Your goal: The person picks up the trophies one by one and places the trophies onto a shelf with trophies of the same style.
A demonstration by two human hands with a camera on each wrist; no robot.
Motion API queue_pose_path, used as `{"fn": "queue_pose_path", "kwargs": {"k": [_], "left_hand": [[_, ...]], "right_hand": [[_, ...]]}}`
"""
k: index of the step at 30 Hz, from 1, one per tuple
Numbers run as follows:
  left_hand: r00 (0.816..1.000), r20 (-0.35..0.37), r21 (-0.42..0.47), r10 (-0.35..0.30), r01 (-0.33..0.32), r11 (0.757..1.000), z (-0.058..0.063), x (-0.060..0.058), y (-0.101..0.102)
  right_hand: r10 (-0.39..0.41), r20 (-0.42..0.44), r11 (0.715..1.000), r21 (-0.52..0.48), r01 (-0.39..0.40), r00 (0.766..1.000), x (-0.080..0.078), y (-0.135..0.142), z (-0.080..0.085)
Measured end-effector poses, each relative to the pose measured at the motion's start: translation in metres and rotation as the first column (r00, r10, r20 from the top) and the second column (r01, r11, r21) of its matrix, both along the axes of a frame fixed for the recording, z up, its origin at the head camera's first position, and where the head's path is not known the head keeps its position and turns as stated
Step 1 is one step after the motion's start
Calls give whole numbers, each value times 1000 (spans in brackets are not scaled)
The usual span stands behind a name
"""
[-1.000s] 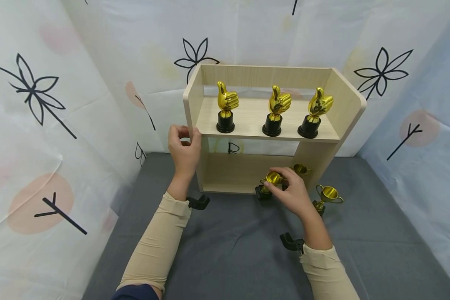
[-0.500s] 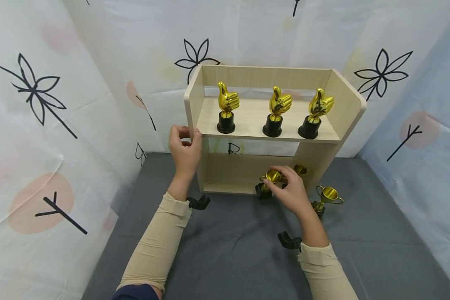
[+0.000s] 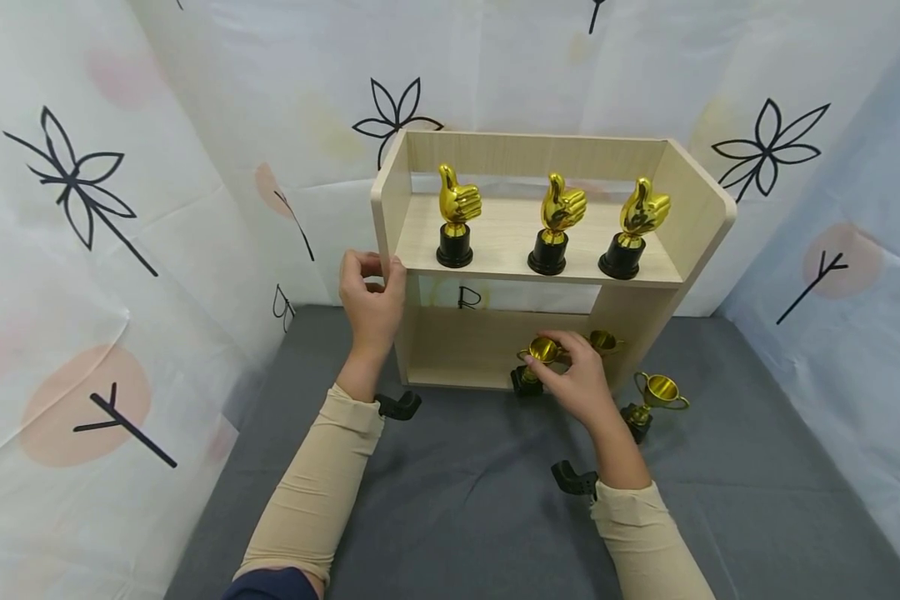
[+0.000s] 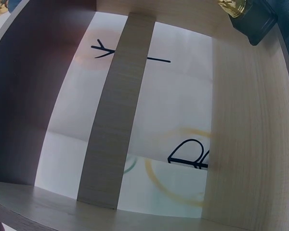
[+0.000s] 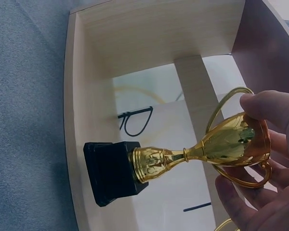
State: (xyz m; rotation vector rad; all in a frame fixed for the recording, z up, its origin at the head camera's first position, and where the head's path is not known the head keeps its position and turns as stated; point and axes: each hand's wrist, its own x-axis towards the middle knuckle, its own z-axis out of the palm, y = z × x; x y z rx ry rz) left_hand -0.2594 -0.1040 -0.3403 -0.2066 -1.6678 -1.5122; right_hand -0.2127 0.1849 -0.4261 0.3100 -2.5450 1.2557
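A two-tier wooden shelf [image 3: 487, 347] stands on the table. My left hand [image 3: 373, 304] grips the front edge of its left side panel. Near the lower board's front edge, my right hand [image 3: 581, 383] holds a gold trophy cup [image 3: 542, 350] by its bowl. In the right wrist view the thumb and fingers surround the bowl of this trophy cup [image 5: 233, 142], above its square black base [image 5: 113, 168]. Whether the base touches the board is unclear. A second trophy cup [image 3: 603, 340] is inside the lower tier at the right, partly hidden by my right hand.
Three gold thumbs-up trophies stand on the upper tier: left [image 3: 457, 212], middle [image 3: 555, 221] and right [image 3: 633, 225]. Another trophy cup [image 3: 656, 392] is on the grey tablecloth [image 3: 480, 500], just outside the shelf's right side. Patterned white cloth [image 3: 232, 108] hangs behind.
My right hand and its trophy cup have shifted slightly left and toward the shelf, with the forearm swinging left. My left hand keeps its place on the panel.
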Motion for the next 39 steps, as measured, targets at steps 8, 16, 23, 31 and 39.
{"fn": "queue_pose_path", "kwargs": {"k": [8,16,23,31,39], "left_hand": [[1000,9,3,-1,1,1000,0,0,0],[1000,10,5,-8,7,1000,-1,0,1],[1000,-9,13,-5,5,1000,-2,-2,1],[1000,-18,14,-1,2,1000,-2,-2,1],[1000,-6,-13,21,-21,1000,-30,-31,-10]], "right_hand": [[-14,11,1000,10,14,1000,-4,-2,-3],[-17,56,999,37,15,998,-6,-2,-10],[-22,80,1000,21,20,997,-9,0,-15],[-23,58,1000,22,22,998,-15,-1,-15],[-56,39,998,30,55,998,-16,-4,-16]]}}
